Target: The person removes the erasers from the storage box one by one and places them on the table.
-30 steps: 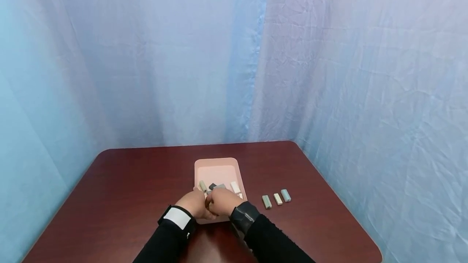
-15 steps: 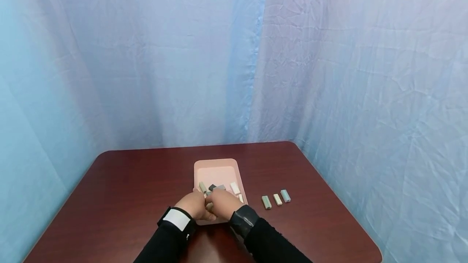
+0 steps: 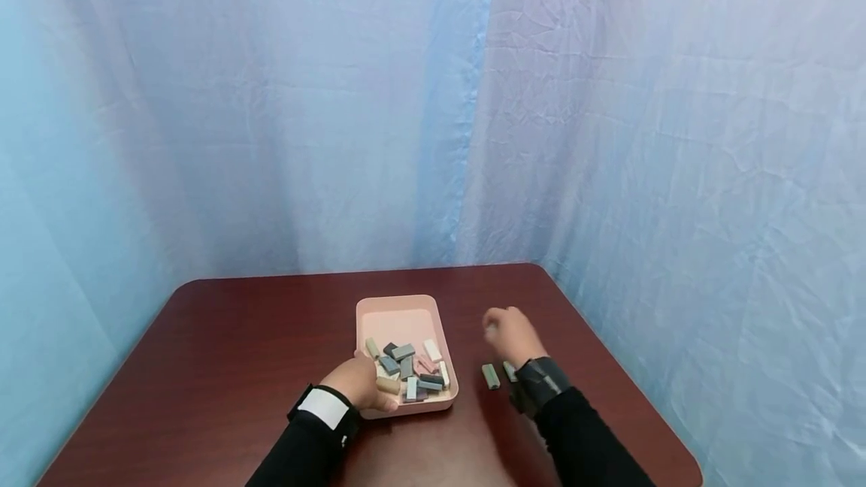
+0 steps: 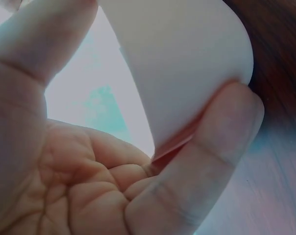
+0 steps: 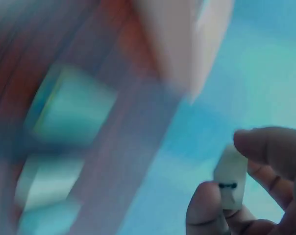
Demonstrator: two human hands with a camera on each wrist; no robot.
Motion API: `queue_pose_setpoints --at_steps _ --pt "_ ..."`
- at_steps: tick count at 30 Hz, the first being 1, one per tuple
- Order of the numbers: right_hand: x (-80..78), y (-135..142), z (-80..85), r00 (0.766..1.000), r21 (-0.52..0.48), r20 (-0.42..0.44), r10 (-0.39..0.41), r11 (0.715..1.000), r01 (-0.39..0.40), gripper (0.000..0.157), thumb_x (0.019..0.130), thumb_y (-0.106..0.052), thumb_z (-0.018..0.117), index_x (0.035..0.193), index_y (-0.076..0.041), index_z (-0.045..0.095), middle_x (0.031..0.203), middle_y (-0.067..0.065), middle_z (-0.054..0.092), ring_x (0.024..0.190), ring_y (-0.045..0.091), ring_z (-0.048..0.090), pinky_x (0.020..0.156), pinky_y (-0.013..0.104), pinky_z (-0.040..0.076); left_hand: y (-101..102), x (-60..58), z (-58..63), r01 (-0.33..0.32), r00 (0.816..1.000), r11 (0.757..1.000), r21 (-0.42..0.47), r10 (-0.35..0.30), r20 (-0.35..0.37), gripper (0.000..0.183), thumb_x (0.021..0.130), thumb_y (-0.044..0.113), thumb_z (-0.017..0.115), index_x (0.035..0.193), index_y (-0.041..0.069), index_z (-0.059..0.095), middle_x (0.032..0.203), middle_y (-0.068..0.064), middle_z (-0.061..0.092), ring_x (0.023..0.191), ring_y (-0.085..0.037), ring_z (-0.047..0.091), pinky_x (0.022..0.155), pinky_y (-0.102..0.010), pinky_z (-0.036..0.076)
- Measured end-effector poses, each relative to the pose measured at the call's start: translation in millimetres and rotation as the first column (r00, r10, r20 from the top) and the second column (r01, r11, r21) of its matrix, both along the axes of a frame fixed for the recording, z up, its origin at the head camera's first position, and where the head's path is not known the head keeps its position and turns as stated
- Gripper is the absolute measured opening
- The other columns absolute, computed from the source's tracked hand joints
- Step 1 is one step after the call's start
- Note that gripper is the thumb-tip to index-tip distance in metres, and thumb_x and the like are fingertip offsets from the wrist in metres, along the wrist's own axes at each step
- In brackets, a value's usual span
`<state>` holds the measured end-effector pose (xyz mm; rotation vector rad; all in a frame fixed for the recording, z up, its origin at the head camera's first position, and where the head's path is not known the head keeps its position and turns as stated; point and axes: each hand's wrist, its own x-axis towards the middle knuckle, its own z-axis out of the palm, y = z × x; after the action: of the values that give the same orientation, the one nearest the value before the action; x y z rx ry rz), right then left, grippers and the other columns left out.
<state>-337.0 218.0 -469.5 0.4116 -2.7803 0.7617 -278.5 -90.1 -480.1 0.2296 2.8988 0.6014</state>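
My left hand [image 3: 358, 382] grips the near left side of a pink tray [image 3: 443, 322]; in the left wrist view its fingers curl under the tray's pale wall [image 4: 187, 63]. Small oblong blocks lie jumbled in the tray's near half, among them a grey block [image 3: 403, 352], a white block [image 3: 432, 349] and a tan block [image 3: 389, 385]. To the right of the tray, my right hand [image 3: 517, 337] is raised over the table. It pinches a small cream block [image 5: 231, 181] with a dark mark between thumb and fingers, as the right wrist view shows.
On the brown table [image 3: 271, 337], a green block [image 3: 490, 376] lies right of the tray, with another block [image 3: 510, 371] partly hidden by my right wrist. Blue curtains [image 3: 372, 134] stand behind the table and along its right side.
My right hand has left the tray and moved right and up with the cream block, uncovering the blocks in the tray. My left hand stays at the tray's left side.
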Motion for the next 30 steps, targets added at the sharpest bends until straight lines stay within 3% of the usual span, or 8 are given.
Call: queue_pose_setpoints --at_steps 3,7,11,14,21,24,27,30 --pt "-4.9 36 -5.5 0.994 0.003 0.061 -0.092 0.996 0.092 0.013 0.106 0.000 0.059 0.098 -0.006 0.067 0.090 0.007 0.060 0.081 0.023 0.048 0.079 0.045 0.039 -3 0.4 0.6 0.008 1.000 1.000 -0.017 -0.007 0.020 0.114 0.077 0.046 0.095 0.149 -0.024 0.040 0.119 -0.032 0.069 0.080 -0.025 0.064 0.080 -0.041 0.054" --pt "-7.8 64 -19.7 0.980 0.055 0.139 -0.141 0.989 0.134 0.018 0.105 0.000 0.056 0.089 -0.005 0.062 0.080 0.006 0.052 0.074 0.024 0.043 0.073 0.047 0.035 -4 0.8 2.5 0.022 0.999 0.999 -0.030 -0.021 0.034 0.108 0.079 0.046 0.094 0.147 -0.023 0.046 0.108 -0.028 0.068 0.072 -0.023 0.055 0.073 -0.039 0.049" --pt "-9.8 74 -29.3 0.978 0.075 0.160 -0.134 0.990 0.123 0.022 0.102 0.002 0.058 0.083 -0.008 0.059 0.074 0.002 0.048 0.070 0.022 0.042 0.070 0.046 0.036 -4 0.8 3.5 0.030 0.999 0.999 -0.034 -0.029 0.032 0.099 0.079 0.045 0.094 0.140 -0.022 0.055 0.112 -0.030 0.069 0.072 -0.024 0.057 0.073 -0.039 0.049" --pt "-10.4 77 -31.1 0.981 0.061 0.150 -0.121 0.992 0.113 0.021 0.100 0.004 0.059 0.082 -0.006 0.059 0.072 0.003 0.047 0.068 0.023 0.041 0.068 0.048 0.036 -2 0.3 3.4 0.027 0.999 0.999 -0.031 -0.026 0.025 0.102 0.078 0.046 0.094 0.141 -0.023 0.053 0.127 -0.035 0.067 0.082 -0.028 0.065 0.080 -0.042 0.054" --pt "-15.2 86 -36.4 0.976 0.100 0.149 -0.158 0.985 0.144 0.021 0.100 0.002 0.063 0.080 -0.006 0.065 0.072 0.004 0.054 0.068 0.022 0.045 0.069 0.046 0.039 0 -0.6 2.5 0.017 1.000 1.000 -0.008 -0.017 0.026 0.103 0.077 0.045 0.096 0.142 -0.022 0.053 0.133 -0.036 0.065 0.091 -0.033 0.071 0.086 -0.045 0.057" --pt "-15.0 87 -38.6 0.978 0.103 0.140 -0.156 0.985 0.142 0.024 0.099 0.003 0.065 0.077 -0.007 0.061 0.070 0.004 0.051 0.067 0.022 0.044 0.068 0.045 0.038 -1 0.0 3.0 0.009 0.999 1.000 0.004 -0.010 0.034 0.082 0.077 0.045 0.096 0.123 -0.017 0.067 0.118 -0.028 0.072 0.083 -0.029 0.068 0.079 -0.041 0.055" --pt "-14.6 86 -39.4 0.979 0.094 0.131 -0.159 0.985 0.147 0.030 0.097 0.005 0.066 0.073 -0.010 0.056 0.068 0.003 0.046 0.067 0.022 0.042 0.068 0.044 0.036 -1 0.2 3.2 0.007 0.999 1.000 0.013 -0.007 0.034 0.063 0.078 0.045 0.095 0.104 -0.008 0.074 0.090 -0.016 0.069 0.068 -0.022 0.055 0.067 -0.037 0.045" --pt "-15.5 84 -40.8 0.978 0.108 0.123 -0.171 0.982 0.158 0.035 0.097 0.006 0.065 0.071 -0.013 0.051 0.068 0.001 0.042 0.068 0.021 0.039 0.069 0.044 0.034 -2 0.5 3.1 0.005 1.000 1.000 0.002 -0.006 0.022 0.069 0.078 0.047 0.094 0.111 -0.011 0.073 0.089 -0.016 0.068 0.066 -0.021 0.051 0.067 -0.036 0.043"
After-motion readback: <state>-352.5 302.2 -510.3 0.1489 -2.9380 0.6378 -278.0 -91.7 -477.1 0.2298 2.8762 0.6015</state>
